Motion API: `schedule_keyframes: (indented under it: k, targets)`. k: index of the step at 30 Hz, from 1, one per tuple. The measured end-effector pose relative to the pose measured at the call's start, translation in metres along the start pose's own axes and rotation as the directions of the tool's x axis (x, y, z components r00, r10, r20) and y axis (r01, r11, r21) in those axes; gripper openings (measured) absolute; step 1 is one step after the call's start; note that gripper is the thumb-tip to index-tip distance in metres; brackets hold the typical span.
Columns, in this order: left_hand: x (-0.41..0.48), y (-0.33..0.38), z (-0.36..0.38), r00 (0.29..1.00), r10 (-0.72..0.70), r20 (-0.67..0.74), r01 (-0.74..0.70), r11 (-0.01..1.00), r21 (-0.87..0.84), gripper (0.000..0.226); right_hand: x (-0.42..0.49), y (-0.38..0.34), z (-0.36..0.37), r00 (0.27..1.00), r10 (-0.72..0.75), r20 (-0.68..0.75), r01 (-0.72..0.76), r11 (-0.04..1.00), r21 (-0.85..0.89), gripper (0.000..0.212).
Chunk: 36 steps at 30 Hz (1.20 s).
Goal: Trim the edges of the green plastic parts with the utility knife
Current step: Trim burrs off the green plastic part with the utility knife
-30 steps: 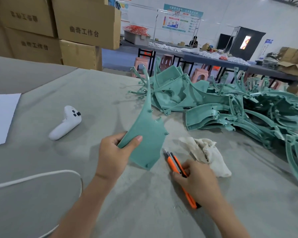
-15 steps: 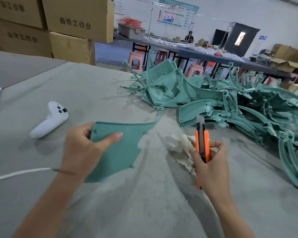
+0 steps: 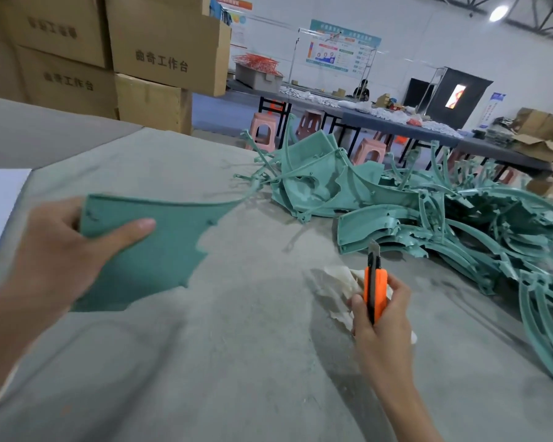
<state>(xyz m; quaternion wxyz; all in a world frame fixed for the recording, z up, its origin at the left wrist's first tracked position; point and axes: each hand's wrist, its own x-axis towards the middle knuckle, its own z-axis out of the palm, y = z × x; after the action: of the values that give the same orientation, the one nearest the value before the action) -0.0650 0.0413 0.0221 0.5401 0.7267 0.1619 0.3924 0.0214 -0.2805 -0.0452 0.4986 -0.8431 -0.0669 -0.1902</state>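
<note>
- Change: a second ago the green part (image 3: 147, 250) stood on edge with the utility knife (image 3: 375, 291) low beside it. Now the part is turned broad face up, and the knife is upright with its blade pointing up.
- Little has changed since half a second ago; both hands hold about the same pose.
- My read: this is reorientation and inspection, not cutting. No edge on this part is being trimmed yet.
- Left hand (image 3: 55, 253) grips the part at its wide end. The thumb (image 3: 134, 228) lies on the top face; the other fingers are under it and hidden.
- Right hand (image 3: 380, 323) is wrapped around the orange knife body, with a short length of blade out.
- Landmark is the white rag (image 3: 336, 285) on the table (image 3: 237, 362):
  - The held part is well left of the rag and off the surface, with its pointed tip aimed up and right.
  - The knife is at the rag's right side, in front of it from this view.
  - The pile of green parts (image 3: 428, 218) lies behind and right of the rag.
- Blade and held part are well apart, so the next move needs the two brought together.
</note>
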Motion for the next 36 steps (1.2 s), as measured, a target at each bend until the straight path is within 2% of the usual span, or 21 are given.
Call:
schedule_keyframes:
  k: [1, 3, 4, 5, 7, 12, 14, 17, 20, 25, 29, 31, 36]
  targets:
    - [-0.013, 0.004, 0.017, 0.998, 0.04, 0.048, -0.038, 0.999, -0.028, 0.02, 0.0, 0.0, -0.001, 1.0, -0.011, -0.009, 0.011, 1.0, -0.004, 0.032]
    - [-0.037, -0.001, 0.054, 0.97, 0.142, 0.196, -0.139, 0.99, -0.027, 0.03, -0.001, 0.0, -0.004, 0.998, -0.057, -0.021, 0.056, 0.998, -0.024, 0.016]
    - [-0.054, 0.0, 0.072, 0.939, 0.238, 0.249, -0.241, 0.97, -0.017, 0.033, -0.001, -0.001, -0.005, 0.995, -0.092, -0.024, 0.091, 0.995, -0.04, 0.009]
    - [-0.063, -0.003, 0.081, 0.909, 0.318, 0.269, -0.32, 0.947, -0.04, 0.029, -0.002, -0.003, -0.006, 0.992, -0.125, -0.024, 0.124, 0.991, -0.048, 0.01]
    - [-0.07, -0.01, 0.088, 0.888, 0.381, 0.257, -0.383, 0.923, -0.045, 0.016, 0.0, -0.005, -0.007, 0.985, -0.171, -0.001, 0.171, 0.984, -0.047, 0.016]
    - [-0.077, -0.026, 0.078, 0.875, 0.415, 0.251, -0.407, 0.91, -0.085, 0.018, -0.002, -0.012, -0.002, 0.965, -0.256, 0.062, 0.258, 0.966, -0.025, 0.018]
    - [-0.076, -0.029, 0.074, 0.864, 0.412, 0.291, -0.401, 0.911, -0.097, 0.017, -0.005, -0.014, 0.0, 0.962, -0.26, 0.088, 0.264, 0.964, -0.033, 0.026]
    - [-0.073, -0.034, 0.071, 0.858, 0.387, 0.337, -0.404, 0.915, -0.023, 0.011, -0.008, -0.014, 0.003, 0.956, -0.264, 0.127, 0.27, 0.963, -0.028, 0.032]
    - [-0.07, -0.034, 0.073, 0.86, 0.37, 0.35, -0.412, 0.909, 0.053, 0.023, -0.01, -0.014, 0.004, 0.959, -0.254, 0.123, 0.257, 0.966, -0.004, 0.026]
    - [-0.075, -0.025, 0.072, 0.874, 0.388, 0.292, -0.43, 0.898, 0.093, 0.024, -0.01, -0.015, 0.008, 0.955, -0.272, 0.118, 0.274, 0.962, -0.001, 0.015]
    - [-0.08, -0.016, 0.071, 0.92, 0.277, 0.278, -0.288, 0.958, -0.001, 0.033, -0.008, -0.019, 0.01, 0.956, -0.268, 0.12, 0.266, 0.963, 0.03, 0.012]
    - [-0.081, -0.016, 0.071, 0.928, 0.241, 0.285, -0.245, 0.969, -0.023, 0.034, -0.007, -0.022, 0.01, 0.953, -0.275, 0.13, 0.271, 0.961, 0.049, 0.007]
    - [-0.081, -0.02, 0.072, 0.934, 0.172, 0.312, -0.16, 0.985, -0.062, 0.053, -0.006, -0.023, 0.013, 0.952, -0.272, 0.141, 0.268, 0.962, 0.049, 0.008]
